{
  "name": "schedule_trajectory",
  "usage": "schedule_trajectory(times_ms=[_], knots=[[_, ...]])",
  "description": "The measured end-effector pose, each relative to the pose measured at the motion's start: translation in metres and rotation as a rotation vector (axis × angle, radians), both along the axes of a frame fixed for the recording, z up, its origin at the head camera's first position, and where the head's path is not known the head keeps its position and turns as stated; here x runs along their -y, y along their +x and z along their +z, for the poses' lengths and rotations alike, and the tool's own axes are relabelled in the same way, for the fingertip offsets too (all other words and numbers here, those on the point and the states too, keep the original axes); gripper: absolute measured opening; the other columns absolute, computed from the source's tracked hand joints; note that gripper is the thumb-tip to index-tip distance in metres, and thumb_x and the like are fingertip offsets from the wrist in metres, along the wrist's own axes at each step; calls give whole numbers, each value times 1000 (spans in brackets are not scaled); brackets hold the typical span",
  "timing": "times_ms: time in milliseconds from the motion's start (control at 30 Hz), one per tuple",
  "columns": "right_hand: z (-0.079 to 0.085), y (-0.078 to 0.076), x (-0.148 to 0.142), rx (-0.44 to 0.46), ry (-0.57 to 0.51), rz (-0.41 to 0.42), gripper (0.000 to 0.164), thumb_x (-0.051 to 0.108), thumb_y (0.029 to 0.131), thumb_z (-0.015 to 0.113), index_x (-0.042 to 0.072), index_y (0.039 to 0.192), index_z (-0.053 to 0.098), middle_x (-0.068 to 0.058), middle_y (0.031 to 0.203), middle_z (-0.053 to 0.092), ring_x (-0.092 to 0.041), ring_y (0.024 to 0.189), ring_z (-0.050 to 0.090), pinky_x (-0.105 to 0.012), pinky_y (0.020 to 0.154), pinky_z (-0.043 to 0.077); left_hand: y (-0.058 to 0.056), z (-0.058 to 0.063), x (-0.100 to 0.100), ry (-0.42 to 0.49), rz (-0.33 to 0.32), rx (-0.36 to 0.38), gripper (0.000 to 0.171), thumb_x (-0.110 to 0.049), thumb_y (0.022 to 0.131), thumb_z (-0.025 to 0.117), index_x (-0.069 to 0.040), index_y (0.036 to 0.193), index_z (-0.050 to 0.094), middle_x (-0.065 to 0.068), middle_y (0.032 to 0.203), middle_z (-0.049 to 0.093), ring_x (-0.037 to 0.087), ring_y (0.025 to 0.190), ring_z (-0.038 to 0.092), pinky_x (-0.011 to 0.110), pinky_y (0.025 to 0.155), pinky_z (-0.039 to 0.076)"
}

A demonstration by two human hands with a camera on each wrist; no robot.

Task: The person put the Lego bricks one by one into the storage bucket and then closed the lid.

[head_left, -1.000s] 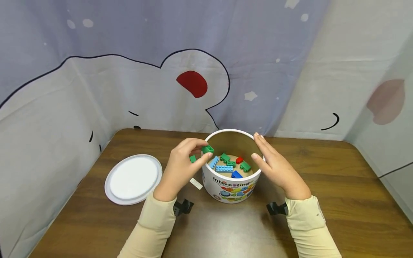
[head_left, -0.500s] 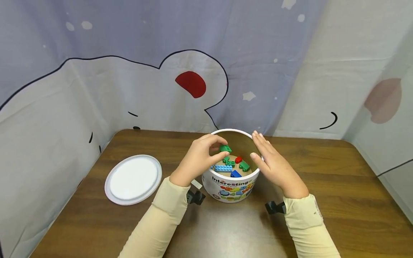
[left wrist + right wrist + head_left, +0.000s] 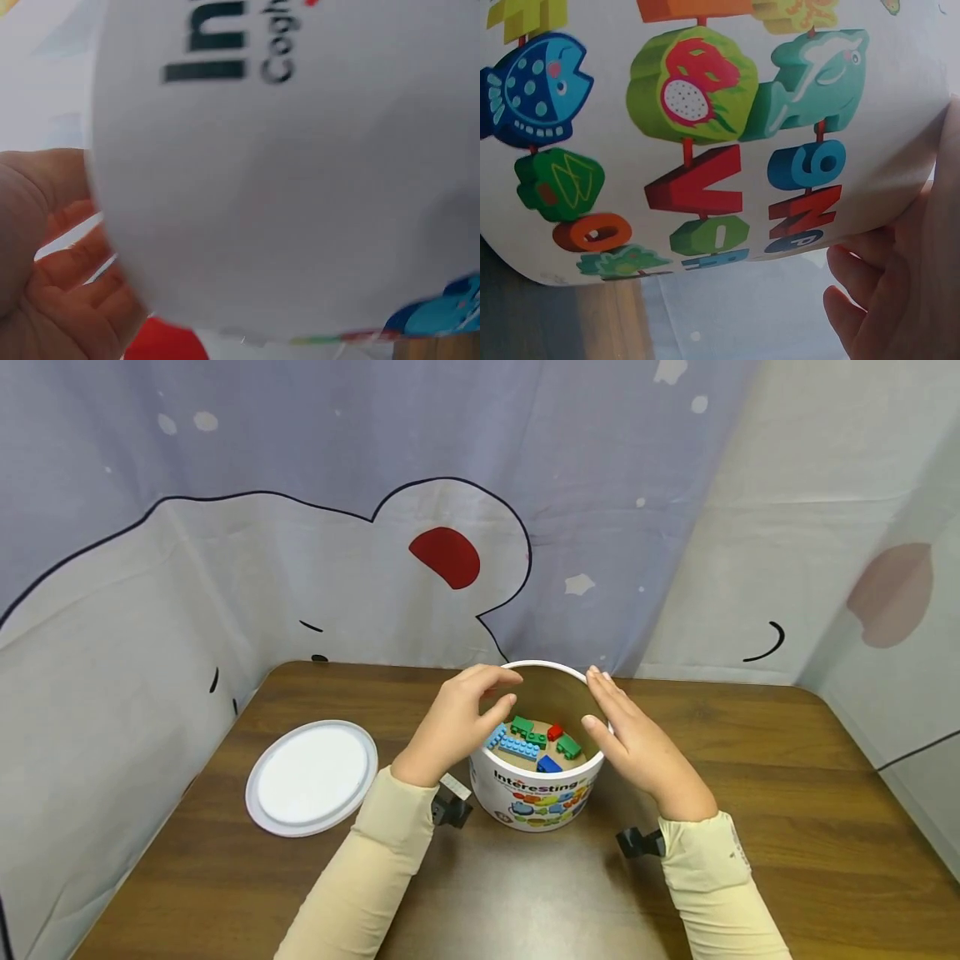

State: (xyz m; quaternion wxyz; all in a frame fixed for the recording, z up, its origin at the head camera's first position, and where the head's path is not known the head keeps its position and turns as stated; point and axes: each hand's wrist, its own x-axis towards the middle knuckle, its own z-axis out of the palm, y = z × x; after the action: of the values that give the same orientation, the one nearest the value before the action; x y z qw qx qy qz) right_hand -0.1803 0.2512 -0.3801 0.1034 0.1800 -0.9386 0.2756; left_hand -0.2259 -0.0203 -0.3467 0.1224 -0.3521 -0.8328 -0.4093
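Note:
A round white bucket (image 3: 534,803) with "Interesting" printed on its side stands between my hands. Inside lie light-blue toy bricks (image 3: 519,747), several green ones (image 3: 568,746), a red brick (image 3: 555,732) and a dark-blue one (image 3: 548,764). Over the bucket's left rim, my left hand (image 3: 457,722) has thumb and fingers apart, with nothing seen between them. My right hand (image 3: 647,747) rests at the right rim with its fingers extended. The left wrist view is mostly filled by the bucket wall (image 3: 277,195), and the right wrist view by its printed pictures (image 3: 694,86).
To the left, a round white lid (image 3: 311,778) lies flat on the wooden table (image 3: 555,893). A white studded brick (image 3: 455,787) lies beside the bucket, partly behind the left wrist's black camera mount (image 3: 452,812). A printed curtain (image 3: 315,560) hangs behind the table.
My left hand has carried a green brick rightward over the bucket and let it go. A light-blue brick inside has turned slightly. The right hand has stayed at the rim.

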Motion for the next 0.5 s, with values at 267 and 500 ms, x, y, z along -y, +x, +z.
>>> schedule_trajectory(times_ms=[267, 500], knots=[[-2, -1, 1, -11, 15, -1, 66, 41, 108, 44, 9, 162, 23, -10, 168, 21, -26, 155, 15, -51, 124, 19, -5, -11, 27, 110, 101, 23, 18, -6, 97, 65, -2, 113, 73, 9, 108, 71, 23, 100, 68, 37, 88, 59], [-1, -2, 0, -7, 2, 0, 66, 41, 108, 45, 9, 162, 23, -10, 168, 21, -26, 155, 15, -49, 124, 18, -17, -35, 40, 155, 219, 133, 18, -6, 99, 61, -2, 113, 72, 12, 113, 70, 25, 104, 67, 41, 91, 58]])
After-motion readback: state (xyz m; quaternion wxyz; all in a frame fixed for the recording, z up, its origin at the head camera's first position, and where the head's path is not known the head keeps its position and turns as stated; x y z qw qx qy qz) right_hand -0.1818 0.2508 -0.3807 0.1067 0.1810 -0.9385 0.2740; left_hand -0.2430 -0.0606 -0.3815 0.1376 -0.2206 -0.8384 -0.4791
